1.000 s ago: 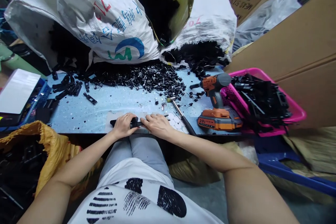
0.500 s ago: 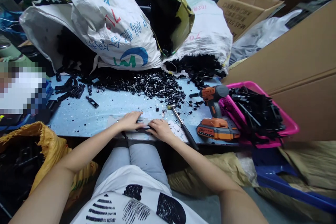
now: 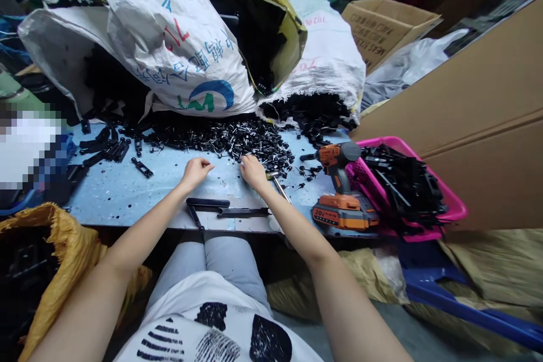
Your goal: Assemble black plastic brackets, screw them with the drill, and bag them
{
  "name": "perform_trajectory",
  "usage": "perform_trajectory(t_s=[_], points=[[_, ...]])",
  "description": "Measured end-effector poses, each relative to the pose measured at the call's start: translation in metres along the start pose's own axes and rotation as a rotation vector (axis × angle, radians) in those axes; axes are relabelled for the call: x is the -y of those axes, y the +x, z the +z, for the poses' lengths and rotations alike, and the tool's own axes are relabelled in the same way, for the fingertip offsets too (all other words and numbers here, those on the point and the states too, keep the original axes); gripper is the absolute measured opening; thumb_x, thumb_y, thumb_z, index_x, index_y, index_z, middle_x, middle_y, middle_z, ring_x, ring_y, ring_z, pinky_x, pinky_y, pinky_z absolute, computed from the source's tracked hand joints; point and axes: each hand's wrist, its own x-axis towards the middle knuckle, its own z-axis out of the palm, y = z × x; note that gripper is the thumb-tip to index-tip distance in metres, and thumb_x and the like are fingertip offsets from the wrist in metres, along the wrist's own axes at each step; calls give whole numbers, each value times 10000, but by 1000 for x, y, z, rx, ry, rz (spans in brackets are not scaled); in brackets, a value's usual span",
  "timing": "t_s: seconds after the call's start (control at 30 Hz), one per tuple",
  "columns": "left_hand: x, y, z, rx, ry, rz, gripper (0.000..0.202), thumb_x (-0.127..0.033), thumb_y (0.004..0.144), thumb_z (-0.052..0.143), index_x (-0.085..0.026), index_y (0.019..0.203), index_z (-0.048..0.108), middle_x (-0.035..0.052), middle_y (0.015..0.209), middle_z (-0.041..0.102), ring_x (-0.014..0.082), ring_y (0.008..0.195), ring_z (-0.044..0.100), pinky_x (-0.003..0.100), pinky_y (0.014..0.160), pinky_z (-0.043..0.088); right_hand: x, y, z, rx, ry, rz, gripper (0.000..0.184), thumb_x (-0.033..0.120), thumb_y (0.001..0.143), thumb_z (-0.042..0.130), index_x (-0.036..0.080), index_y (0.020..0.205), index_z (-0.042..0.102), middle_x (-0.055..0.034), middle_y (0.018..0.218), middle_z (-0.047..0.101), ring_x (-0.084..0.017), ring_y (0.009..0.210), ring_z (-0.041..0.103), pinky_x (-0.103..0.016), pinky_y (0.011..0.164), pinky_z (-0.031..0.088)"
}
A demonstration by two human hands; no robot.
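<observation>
My left hand [image 3: 195,171] rests on the blue table [image 3: 127,186] with its fingers curled in, just short of the pile of small black parts with metal pins [image 3: 237,138]. My right hand [image 3: 251,170] reaches into the near edge of that pile, fingers bent down among the pieces. What either hand holds is hidden. Behind my wrists, at the table's front edge, lie black plastic arm pieces [image 3: 224,209], apart from both hands.
An orange cordless drill [image 3: 341,186] stands right of my hands, with a hammer [image 3: 278,184] beside my right wrist. A pink basket [image 3: 407,186] of black parts sits further right. Large woven sacks [image 3: 169,39] crowd the table's back. Loose black brackets [image 3: 110,147] lie at left.
Both hands let go of the black arm pieces at the table's front edge and moved forward to the pile of small parts. The head camera shifted slightly.
</observation>
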Motion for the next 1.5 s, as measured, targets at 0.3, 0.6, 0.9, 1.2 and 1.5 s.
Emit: perform_trajectory(t_s=[0.3, 0.6, 0.9, 1.2, 1.5], points=[[40, -109, -43, 12, -835, -354, 425, -510, 568, 741, -122, 695, 626, -18, 534, 527, 70, 457, 434, 203, 448, 332, 10, 13, 8, -8, 5, 90, 267, 186, 880, 405, 104, 1109, 515, -169, 1065, 590, -256, 948, 565, -314, 760, 431], [44, -112, -37, 109, -760, -329, 429, -530, 573, 732, -128, 689, 637, -19, 531, 539, 72, 456, 438, 201, 457, 339, 5, -50, -14, -141, 485, -164, 279, 290, 920, 415, 173, 1108, 584, -104, 1036, 611, -202, 923, 589, -316, 811, 460], [43, -110, -28, 54, -542, -186, 294, -416, 664, 691, -139, 758, 661, 32, 705, 652, 146, 649, 572, 252, 628, 428, 26, -85, -31, 54, 601, -339, 112, 210, 852, 546, 161, 842, 645, -56, 827, 666, -147, 747, 610, -244, 697, 458], [40, -125, -24, -140, -418, -125, 421, -460, 765, 605, -147, 1043, 564, 7, 755, 574, 130, 687, 549, 253, 664, 446, 36, -96, -23, 30, 288, -496, 227, 121, 893, 443, 158, 948, 660, -93, 933, 657, -166, 828, 606, -242, 704, 437], [17, -163, -7, -437, 237, 461, 243, -262, 855, 527, -155, 1052, 619, 101, 855, 633, 216, 842, 588, 346, 758, 466, 29, -103, 6, -152, 462, -596, 260, 265, 937, 440, 176, 1088, 633, -100, 1053, 653, -194, 932, 587, -349, 827, 493]])
